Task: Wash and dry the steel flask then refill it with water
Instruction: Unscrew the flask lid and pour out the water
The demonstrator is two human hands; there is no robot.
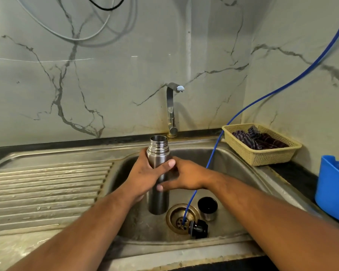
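Note:
The steel flask [158,200] stands upright over the sink basin [235,169], its threaded mouth open at the top. My left hand [145,175] wraps around its upper body from the left. My right hand [186,176] presses against its right side, thumb across the front. On the basin floor lie the flask's steel cup lid [207,211], black inside, and the black stopper [199,228] beside the drain [179,218]. The tap [171,108] rises behind the flask; no water runs from it.
A blue hose [209,159] runs from the upper right down into the drain. A yellow basket [260,155] with dark cloth sits on the right counter, with a blue plastic tub [331,190] nearer me. A ribbed draining board [47,192] lies to the left.

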